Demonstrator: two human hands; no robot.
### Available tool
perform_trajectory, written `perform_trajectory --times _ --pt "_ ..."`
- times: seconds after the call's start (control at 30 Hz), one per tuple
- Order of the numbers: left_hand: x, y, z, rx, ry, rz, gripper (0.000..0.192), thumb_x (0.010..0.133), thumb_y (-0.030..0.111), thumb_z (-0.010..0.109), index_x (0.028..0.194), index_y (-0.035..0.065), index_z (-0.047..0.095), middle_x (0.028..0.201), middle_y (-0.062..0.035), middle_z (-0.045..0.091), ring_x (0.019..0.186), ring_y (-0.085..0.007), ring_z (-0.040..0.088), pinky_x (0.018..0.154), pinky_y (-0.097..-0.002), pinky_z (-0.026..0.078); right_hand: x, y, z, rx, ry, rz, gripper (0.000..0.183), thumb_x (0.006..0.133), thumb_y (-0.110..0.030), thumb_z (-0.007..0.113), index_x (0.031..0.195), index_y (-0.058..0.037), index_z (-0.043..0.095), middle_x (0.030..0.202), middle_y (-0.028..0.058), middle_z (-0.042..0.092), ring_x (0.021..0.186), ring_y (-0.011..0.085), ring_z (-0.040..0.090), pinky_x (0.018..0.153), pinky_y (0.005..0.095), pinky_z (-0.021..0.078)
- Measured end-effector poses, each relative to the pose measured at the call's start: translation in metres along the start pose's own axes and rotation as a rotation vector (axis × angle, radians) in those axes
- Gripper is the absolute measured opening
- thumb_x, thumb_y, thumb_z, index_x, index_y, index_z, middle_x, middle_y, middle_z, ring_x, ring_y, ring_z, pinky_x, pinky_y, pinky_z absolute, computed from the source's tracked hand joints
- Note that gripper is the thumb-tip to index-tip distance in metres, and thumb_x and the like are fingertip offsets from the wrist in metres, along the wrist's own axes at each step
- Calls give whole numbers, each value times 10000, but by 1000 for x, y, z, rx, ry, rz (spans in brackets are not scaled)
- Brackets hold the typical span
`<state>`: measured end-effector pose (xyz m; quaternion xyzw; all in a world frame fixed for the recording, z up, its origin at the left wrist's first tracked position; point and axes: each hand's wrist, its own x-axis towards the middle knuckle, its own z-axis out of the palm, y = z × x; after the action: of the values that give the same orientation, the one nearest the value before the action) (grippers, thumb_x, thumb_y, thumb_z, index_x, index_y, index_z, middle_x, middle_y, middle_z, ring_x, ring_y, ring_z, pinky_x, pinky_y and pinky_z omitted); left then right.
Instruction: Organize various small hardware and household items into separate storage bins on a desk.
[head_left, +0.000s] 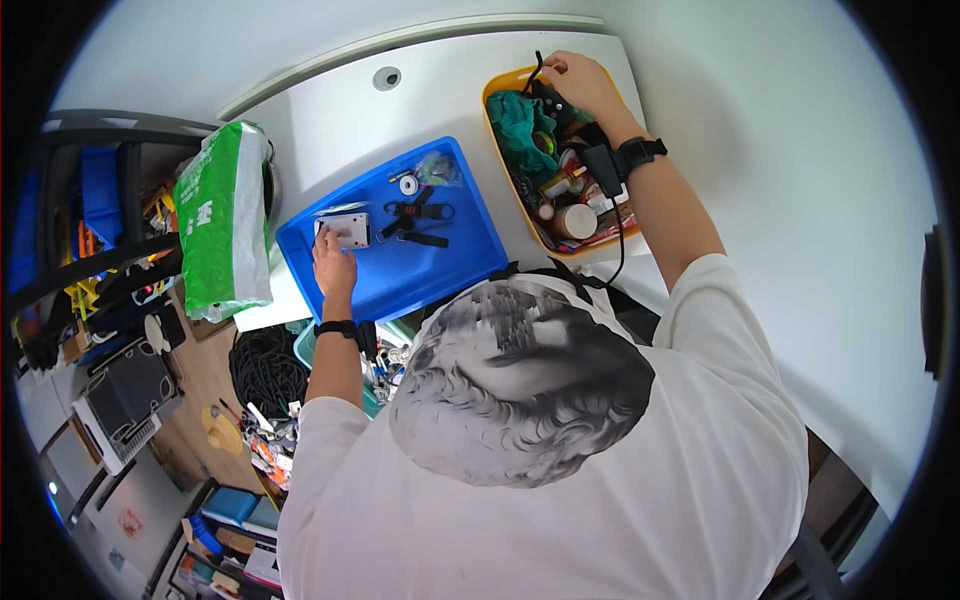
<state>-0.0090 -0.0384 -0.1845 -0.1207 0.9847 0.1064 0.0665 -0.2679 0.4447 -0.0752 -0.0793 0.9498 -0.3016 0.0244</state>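
Note:
My left hand (335, 264) reaches into a blue plastic tray (450, 268), its thumb and fingers around the near left corner of a small white box-shaped device (350, 231). Beside the device lie black straps with clips (420, 212), a white ring-shaped roll (408, 185) and a clear plastic bag (439, 171). At the far right, my right hand (581, 81) is over the back rim of a yellow basket (498, 142). Its fingertips pinch a thin, bent black rod or cord (533, 73); my palm is hidden. Inside are a crumpled green bag (517, 124) and a round pale-lidded container (576, 222).
Both containers rest on a white table (330, 127) with a cable hole (387, 78). A green and white plastic bag (225, 225) stands at the left. Coiled black cable (266, 371) is below. From my right wrist, a black box (602, 166) trails a cord (621, 247).

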Motion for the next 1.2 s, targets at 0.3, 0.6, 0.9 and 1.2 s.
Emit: perform_trajectory --times 0.3,0.6,0.9,1.2 --pt "10 -4 -4 69 31 -75 572 813 79 707 1345 171 516 1509 -34 448 1322 -321 481 1037 -486 456 -7 -4 23 -108 -170 -69 424 919 -309 676 1308 -153 612 1169 173 691 1073 350 663 925 439 533" --pt "18 -11 -7 60 -67 -160 632 833 95 717 1410 196 482 1526 -88 428 1327 -354 489 1059 -490 459 -14 -39 50 -334 -299 -133 400 958 -346 633 1328 -202 594 1266 137 599 1156 341 628 946 455 543" --pt "17 -15 -14 -52 -149 -225 679 851 97 716 1451 221 422 1387 -152 496 1252 -385 546 1010 -483 511 -13 -66 58 -460 -200 -456 234 925 -190 601 1150 -142 645 1107 73 623 1049 300 658 838 433 574" --pt "23 -4 -22 136 -110 5 764 793 94 777 1458 262 439 1496 -62 435 1383 -304 428 1079 -473 434 -37 -74 37 -401 -218 -224 319 974 -255 603 1272 -142 581 1237 89 593 1148 315 617 917 459 550"
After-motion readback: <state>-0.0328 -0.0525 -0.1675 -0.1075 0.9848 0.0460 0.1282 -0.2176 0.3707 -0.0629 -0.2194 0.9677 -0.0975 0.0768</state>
